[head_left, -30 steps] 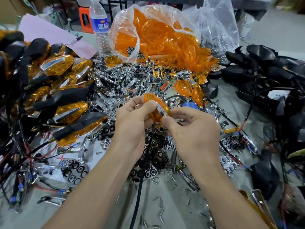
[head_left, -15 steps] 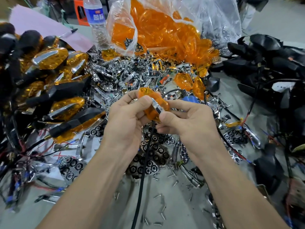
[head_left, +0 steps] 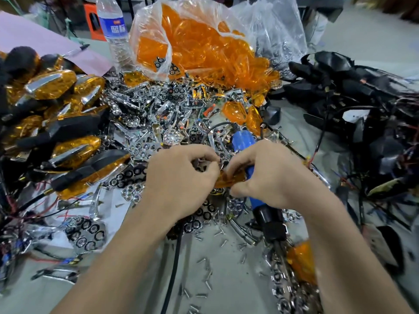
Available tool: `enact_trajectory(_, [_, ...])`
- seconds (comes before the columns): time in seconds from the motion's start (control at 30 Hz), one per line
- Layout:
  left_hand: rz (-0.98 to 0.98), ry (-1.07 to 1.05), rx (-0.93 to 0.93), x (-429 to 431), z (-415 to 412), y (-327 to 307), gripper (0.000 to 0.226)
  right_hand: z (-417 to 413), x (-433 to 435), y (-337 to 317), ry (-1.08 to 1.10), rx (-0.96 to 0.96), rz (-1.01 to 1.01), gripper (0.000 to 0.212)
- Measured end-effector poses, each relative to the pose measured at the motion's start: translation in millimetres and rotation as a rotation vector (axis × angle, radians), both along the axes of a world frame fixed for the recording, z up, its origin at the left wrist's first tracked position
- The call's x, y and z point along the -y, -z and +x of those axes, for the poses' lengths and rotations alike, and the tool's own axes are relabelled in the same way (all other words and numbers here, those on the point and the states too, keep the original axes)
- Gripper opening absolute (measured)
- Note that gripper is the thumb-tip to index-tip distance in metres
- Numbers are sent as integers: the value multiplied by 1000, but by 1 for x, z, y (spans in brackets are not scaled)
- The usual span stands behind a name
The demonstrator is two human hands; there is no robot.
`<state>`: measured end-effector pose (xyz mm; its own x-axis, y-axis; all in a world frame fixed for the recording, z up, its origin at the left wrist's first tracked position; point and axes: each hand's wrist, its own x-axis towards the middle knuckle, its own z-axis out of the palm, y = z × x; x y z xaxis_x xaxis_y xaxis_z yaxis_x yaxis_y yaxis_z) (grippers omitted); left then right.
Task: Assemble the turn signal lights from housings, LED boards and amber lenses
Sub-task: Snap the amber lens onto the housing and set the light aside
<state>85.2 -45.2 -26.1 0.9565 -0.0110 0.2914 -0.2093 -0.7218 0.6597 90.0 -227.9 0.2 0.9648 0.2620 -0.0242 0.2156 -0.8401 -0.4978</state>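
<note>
My left hand (head_left: pixel 181 184) and my right hand (head_left: pixel 272 177) meet low over the parts heap, both pinching one amber lens piece (head_left: pixel 229 180) between curled fingers. Most of the piece is hidden by the fingers. A blue-handled tool (head_left: pixel 243 141) runs under my right hand; whether that hand also grips it I cannot tell. A clear bag of loose amber lenses (head_left: pixel 199 48) stands behind. Chrome reflectors and LED boards (head_left: pixel 158 109) lie heaped in the middle. Black housings with wires (head_left: pixel 340 87) are piled at the right.
Finished amber-and-black lights (head_left: pixel 52 85) are stacked at the left. A water bottle (head_left: pixel 113 30) stands at the back. Loose screws (head_left: pixel 204 268) and a black cable (head_left: pixel 174 268) lie near the front edge. Another amber lens (head_left: pixel 301 261) sits at lower right.
Both hands have dropped from in front of me down onto the heap, still holding the amber piece. The view has tilted downward and the blue tool now lies under my right hand.
</note>
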Motion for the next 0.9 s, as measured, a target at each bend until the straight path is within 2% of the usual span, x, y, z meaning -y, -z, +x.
enact_trajectory(0.07, [31, 44, -55, 2, -2, -2, 21, -3, 3, -9, -20, -55, -5, 24])
enact_trajectory(0.13, [28, 136, -70, 7, -6, -5, 31, -8, 14, -20, -2, -72, 75, 22])
enact_trajectory(0.23, [38, 250, -30, 22, -13, -16, 39, -17, 47, -35, 173, -29, 98, 18])
enact_trajectory(0.4, [150, 539, -68, 66, -16, -35, 44, -46, 106, -44, 388, -92, -293, 40])
enact_trajectory(0.47, [131, 633, -75, 87, -17, -39, 41, -53, 118, -39, 391, -125, -407, 46])
enact_trajectory(0.6, [188, 754, -46, 120, -21, -39, 34, -62, 125, -19, 384, -154, -446, 51])
enact_trajectory(0.7, [249, 754, -99, 133, -22, -31, 35, -62, 130, -9, 354, -97, -465, 56])
enact_trajectory(0.77, [332, 746, -152, 137, -24, -25, 38, -60, 135, -6, 246, -128, -462, 54])
enact_trajectory(0.9, [412, 732, -179, 139, -27, -24, 26, -53, 139, -8, 152, -162, -462, 47])
